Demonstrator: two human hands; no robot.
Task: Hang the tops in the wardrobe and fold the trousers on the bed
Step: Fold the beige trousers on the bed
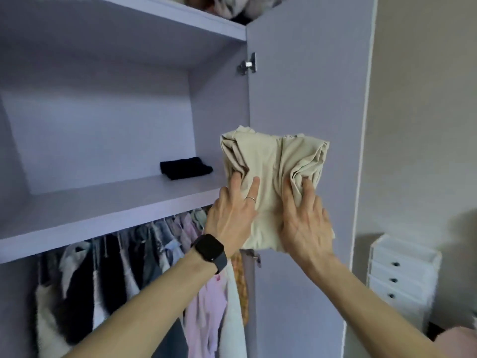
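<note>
Both hands hold a folded bundle of beige trousers (273, 161) up in front of the open wardrobe door (309, 73), just right of the front edge of the middle shelf (103, 202). The left hand (232, 218), with a black watch (210, 250) on the wrist and a thin ring (251, 199), grips the bundle's left side. The right hand (305, 223) grips the right side, fingertips pressed into the folds. Both thumbs are hidden behind the cloth. A small folded black garment (185, 171) lies on the shelf. Below it, hung clothes (129, 267) crowd the rail. A white chest of drawers (402, 270) stands against the wall to the right.
</note>
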